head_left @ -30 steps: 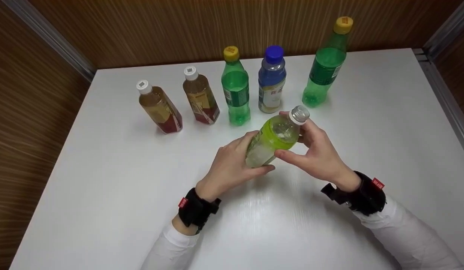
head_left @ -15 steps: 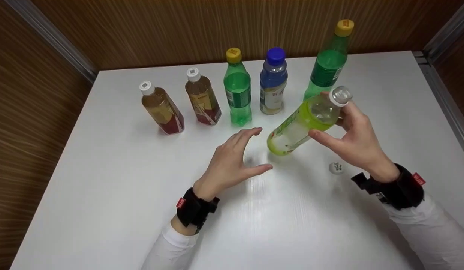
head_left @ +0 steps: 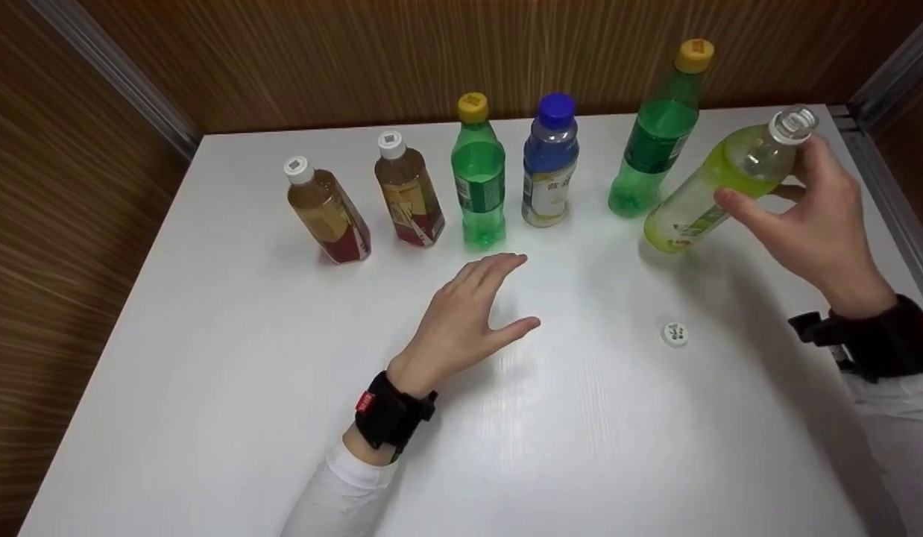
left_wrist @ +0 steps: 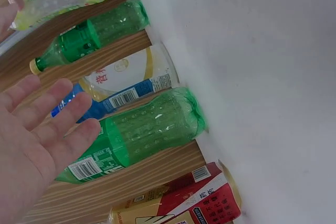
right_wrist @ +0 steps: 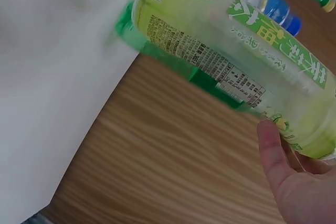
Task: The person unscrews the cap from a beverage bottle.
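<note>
The uncapped lime-green drink bottle (head_left: 711, 190) has been carried, over the last second, from the middle of the white table (head_left: 230, 418) to its far right; a second ago it was steadied by both hands near the centre, and it is now held by the right hand (head_left: 812, 216) alone, tilted, neck up and to the right, its base just right of the tall green soda bottle (head_left: 653, 142) at the right end of the row; whether the base touches the table cannot be told. The upper body of the bottle is pinched between thumb and curled fingers, as is confirmed in the right wrist view (right_wrist: 236, 51). The left hand (head_left: 465, 321) has been released from the bottle and is held spread, fingers straight, above the table near the middle, gripping nothing. The white cap (head_left: 675, 333), hidden a second ago, is left lying on the table, well apart from the bottle, nearer than it. It is judged that the opened bottle is being added at the right end of the line, beside the blue-capped bottle (head_left: 549, 160), the smaller green soda bottle (head_left: 477, 175) and the two tea bottles (head_left: 327, 212).
</note>
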`<action>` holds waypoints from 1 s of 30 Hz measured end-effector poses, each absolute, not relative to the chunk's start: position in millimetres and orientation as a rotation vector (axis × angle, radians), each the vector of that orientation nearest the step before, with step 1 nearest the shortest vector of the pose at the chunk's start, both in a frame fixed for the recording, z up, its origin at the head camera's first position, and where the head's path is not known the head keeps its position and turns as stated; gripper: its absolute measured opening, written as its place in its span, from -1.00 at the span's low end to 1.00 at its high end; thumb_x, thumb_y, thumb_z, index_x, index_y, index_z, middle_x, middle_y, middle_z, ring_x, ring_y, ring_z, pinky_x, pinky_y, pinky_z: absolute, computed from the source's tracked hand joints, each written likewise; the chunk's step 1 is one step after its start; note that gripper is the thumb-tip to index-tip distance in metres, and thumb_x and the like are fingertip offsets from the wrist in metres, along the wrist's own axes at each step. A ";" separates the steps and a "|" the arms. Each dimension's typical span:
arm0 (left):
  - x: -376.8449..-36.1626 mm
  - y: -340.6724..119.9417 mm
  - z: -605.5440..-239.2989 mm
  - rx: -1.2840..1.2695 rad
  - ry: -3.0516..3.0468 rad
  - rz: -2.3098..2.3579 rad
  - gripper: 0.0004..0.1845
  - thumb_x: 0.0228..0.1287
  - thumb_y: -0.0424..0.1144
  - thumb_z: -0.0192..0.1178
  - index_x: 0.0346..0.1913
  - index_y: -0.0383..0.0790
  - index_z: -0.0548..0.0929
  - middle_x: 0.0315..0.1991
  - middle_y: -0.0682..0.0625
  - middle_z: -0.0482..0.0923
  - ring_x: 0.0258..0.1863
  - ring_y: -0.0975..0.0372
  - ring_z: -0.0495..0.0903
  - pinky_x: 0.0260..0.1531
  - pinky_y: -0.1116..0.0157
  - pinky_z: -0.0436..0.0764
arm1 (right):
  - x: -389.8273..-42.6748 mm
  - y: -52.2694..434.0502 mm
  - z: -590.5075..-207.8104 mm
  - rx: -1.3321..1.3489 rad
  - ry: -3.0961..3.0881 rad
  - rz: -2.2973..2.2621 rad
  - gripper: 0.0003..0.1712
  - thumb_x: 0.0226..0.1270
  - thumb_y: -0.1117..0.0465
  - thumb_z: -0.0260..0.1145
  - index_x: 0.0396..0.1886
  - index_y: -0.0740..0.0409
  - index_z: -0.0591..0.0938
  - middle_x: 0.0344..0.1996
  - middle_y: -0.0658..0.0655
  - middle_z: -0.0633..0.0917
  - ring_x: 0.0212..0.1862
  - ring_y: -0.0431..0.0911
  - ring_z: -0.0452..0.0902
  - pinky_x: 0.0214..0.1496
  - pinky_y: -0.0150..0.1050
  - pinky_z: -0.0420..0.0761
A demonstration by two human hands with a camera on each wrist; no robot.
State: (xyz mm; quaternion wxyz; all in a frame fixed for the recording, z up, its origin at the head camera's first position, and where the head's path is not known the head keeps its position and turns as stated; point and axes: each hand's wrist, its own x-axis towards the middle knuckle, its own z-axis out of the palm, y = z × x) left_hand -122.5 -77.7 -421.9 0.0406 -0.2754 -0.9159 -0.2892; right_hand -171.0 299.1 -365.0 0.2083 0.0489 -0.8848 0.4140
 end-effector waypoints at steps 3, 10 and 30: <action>-121.6 -78.1 -421.7 -0.877 -2.805 -0.865 -0.21 0.36 0.17 0.37 0.52 -0.11 0.41 0.48 -0.05 0.49 0.49 0.10 0.48 0.38 0.05 0.59 | -180.1 309.1 -363.6 0.065 -2.482 1.114 -0.19 0.21 0.23 0.57 0.45 -0.05 0.47 0.09 -0.41 0.52 0.06 -0.58 0.46 0.02 -0.73 0.50; -119.8 -78.6 -421.1 -0.916 -2.785 -0.838 -0.23 0.38 0.16 0.35 0.51 -0.11 0.41 0.48 -0.07 0.49 0.48 0.10 0.48 0.37 0.06 0.60 | -199.4 326.3 -363.7 -0.060 -2.554 1.019 -0.19 0.31 0.09 0.50 0.52 -0.08 0.39 0.28 -0.03 0.58 0.12 -0.54 0.40 0.06 -0.70 0.49; -119.2 -76.1 -418.6 -0.941 -2.800 -0.877 -0.23 0.40 0.13 0.35 0.53 -0.13 0.40 0.47 -0.06 0.51 0.49 0.11 0.48 0.45 0.10 0.54 | -222.5 346.8 -372.9 -0.223 -2.680 0.955 -0.14 0.43 -0.09 0.34 0.61 0.01 0.25 0.48 0.29 0.43 0.21 -0.42 0.33 0.11 -0.59 0.43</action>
